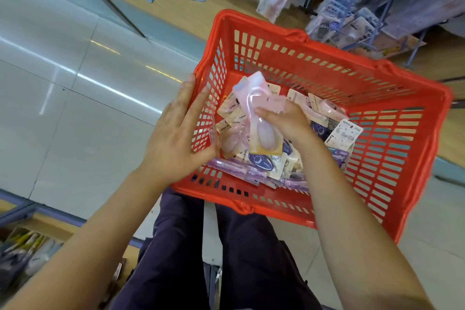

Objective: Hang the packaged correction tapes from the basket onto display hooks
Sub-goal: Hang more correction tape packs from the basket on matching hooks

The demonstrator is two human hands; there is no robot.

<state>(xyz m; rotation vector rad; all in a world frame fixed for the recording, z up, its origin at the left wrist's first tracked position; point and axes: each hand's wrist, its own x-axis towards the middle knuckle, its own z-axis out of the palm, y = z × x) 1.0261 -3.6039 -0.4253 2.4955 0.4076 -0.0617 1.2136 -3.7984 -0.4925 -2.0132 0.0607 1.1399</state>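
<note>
— Left hand (176, 131): we note straight fingers, flat against the red basket (392, 158) wall.
— Agreed. Our right hand (284, 121) pinches a pink correction tape pack (254, 103), fingers clamped on it, above the basket's pile.

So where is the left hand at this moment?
In the head view, the left hand rests with straight fingers on the outside of the red basket's left wall, left of the right hand, which grips pink packs.
</note>
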